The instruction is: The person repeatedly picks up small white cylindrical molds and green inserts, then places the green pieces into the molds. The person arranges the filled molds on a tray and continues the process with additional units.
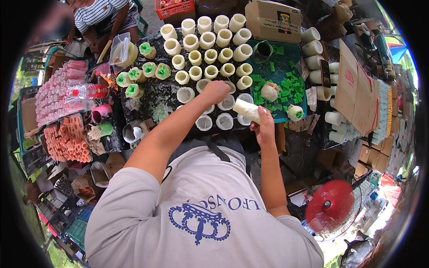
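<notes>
Slippage is the nearest risk: a cream-coloured roll (pixel 247 110) is clamped in the right hand (pixel 264 126) above the table's near edge and could be dropped. Farther on, the left hand (pixel 216 91), fingers curled together, rests among white cups (pixel 210 117), which could be knocked over.

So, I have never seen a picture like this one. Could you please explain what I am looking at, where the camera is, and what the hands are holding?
There is no machine here. A person wears a wide fisheye camera on the head, looking down, so straight edges bend near the rim. The grey shirt at the bottom is the person's own.

The left hand reaches onto a dark worktable and touches the cream-coloured cups standing in rows there. The right hand holds a pale cylinder.

Also on the table: cups with green filling and a tray of green pieces. Orange tubes and pink tubes lie at the left, a red fan stands at the lower right, and another person sits at the far side.
</notes>
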Demonstrator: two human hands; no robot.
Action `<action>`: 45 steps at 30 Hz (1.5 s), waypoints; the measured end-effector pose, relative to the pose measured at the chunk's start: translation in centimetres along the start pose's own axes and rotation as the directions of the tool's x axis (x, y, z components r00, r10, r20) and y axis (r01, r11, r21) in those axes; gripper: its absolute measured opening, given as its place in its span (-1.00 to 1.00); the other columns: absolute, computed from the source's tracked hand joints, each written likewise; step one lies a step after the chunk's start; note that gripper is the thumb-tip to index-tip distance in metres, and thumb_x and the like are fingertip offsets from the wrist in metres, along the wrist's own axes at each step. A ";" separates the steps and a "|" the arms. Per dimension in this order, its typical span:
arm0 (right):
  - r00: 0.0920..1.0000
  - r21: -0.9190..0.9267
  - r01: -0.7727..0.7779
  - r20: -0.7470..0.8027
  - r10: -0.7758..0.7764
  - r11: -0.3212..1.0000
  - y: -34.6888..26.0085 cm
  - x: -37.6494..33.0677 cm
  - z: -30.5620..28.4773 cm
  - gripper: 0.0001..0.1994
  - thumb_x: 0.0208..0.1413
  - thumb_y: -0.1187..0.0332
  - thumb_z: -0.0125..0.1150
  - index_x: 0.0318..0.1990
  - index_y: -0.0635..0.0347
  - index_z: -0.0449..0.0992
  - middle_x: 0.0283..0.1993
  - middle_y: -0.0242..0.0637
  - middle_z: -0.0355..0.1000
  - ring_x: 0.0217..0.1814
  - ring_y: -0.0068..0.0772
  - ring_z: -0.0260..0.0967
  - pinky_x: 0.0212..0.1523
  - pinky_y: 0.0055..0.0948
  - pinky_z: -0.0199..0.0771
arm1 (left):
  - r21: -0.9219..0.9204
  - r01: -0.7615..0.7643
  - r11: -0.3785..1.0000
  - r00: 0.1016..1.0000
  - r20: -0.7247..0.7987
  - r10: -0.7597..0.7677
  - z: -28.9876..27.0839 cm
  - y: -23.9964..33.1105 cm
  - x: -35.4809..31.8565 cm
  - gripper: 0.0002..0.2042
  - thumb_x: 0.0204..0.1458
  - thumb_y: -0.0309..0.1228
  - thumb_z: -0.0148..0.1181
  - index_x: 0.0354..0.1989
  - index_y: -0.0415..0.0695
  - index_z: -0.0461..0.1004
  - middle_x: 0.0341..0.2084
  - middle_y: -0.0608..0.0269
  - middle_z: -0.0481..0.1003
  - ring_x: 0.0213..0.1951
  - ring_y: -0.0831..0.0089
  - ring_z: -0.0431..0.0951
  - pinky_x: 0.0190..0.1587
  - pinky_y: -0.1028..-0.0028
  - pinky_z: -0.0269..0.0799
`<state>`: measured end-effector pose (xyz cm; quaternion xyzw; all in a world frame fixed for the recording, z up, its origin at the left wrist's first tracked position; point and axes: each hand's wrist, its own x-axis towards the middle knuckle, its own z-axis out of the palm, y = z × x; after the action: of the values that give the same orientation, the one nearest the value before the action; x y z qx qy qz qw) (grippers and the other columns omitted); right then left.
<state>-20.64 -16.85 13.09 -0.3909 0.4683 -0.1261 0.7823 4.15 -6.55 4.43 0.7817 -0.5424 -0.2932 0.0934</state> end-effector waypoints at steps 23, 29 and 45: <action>0.647 -0.706 0.700 0.563 -0.514 0.108 -6.7 3.6 8.0 -0.57 0.14 0.40 0.48 0.16 0.21 0.57 0.09 -0.07 0.60 0.07 0.01 0.63 0.10 -0.07 0.61 | -0.554 0.087 0.828 0.678 -0.576 -0.456 -1.7 2.1 -24.0 -0.86 0.13 -0.59 0.37 -0.14 -0.23 0.66 -0.21 -0.01 0.72 -0.20 0.04 0.76 -0.14 0.21 0.67; 0.535 -0.623 0.677 0.782 -0.319 -0.392 -2.6 9.3 10.4 -0.63 0.08 0.43 0.41 0.08 0.06 0.60 -0.05 -0.25 0.59 -0.01 -0.13 0.62 -0.02 -0.11 0.55 | -0.573 0.281 0.770 0.623 -0.502 -0.600 6.1 3.7 -28.2 -0.87 0.13 -0.58 0.38 -0.16 -0.25 0.65 -0.20 0.00 0.72 -0.20 0.06 0.77 -0.14 0.22 0.69; 0.549 -0.670 0.704 0.723 -0.418 -0.234 -4.0 6.5 6.6 -0.69 0.16 0.42 0.40 0.07 0.09 0.63 0.13 -0.19 0.55 0.16 -0.04 0.54 0.15 -0.04 0.49 | -0.233 0.473 0.850 0.670 -0.532 -0.518 10.8 3.9 -26.7 -0.67 -0.01 -0.33 0.55 -0.07 -0.05 0.65 -0.01 0.33 0.65 0.05 0.22 0.60 0.15 0.12 0.46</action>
<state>-11.05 -19.93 13.53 -0.9655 0.0970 -0.0957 0.2219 -11.37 17.90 7.05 0.9460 -0.2438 -0.0767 0.1992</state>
